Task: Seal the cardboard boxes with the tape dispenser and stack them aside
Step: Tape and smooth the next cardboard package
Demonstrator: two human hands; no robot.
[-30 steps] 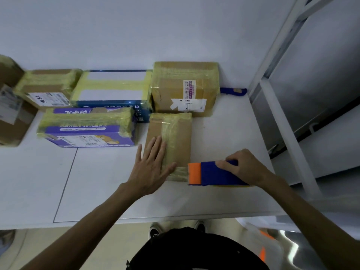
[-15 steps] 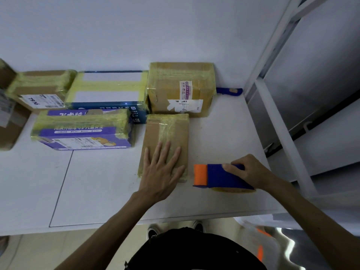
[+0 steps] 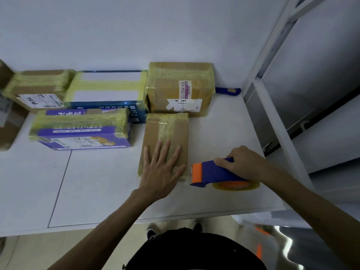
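A small flat cardboard box [image 3: 167,129] with a strip of yellowish tape along its top lies on the white table [image 3: 97,191]. My left hand [image 3: 161,168] presses flat on the box's near end, fingers spread. Just right of the box, my right hand [image 3: 241,162] grips the blue tape dispenser [image 3: 212,172], whose orange front end almost touches the box's near right corner. The yellowish tape roll [image 3: 235,185] shows beneath the dispenser.
Taped boxes line the wall: a brown one [image 3: 179,88] behind the small box, a blue-and-white one [image 3: 107,90], a purple one [image 3: 81,129], and more brown ones [image 3: 37,88] at the left. A blue utility knife [image 3: 228,91] lies by the wall. White shelf posts [image 3: 272,106] stand at the right.
My left hand slid from the box's left side to its near end. The dispenser drew a little away from the box, then came back beside its near right corner.
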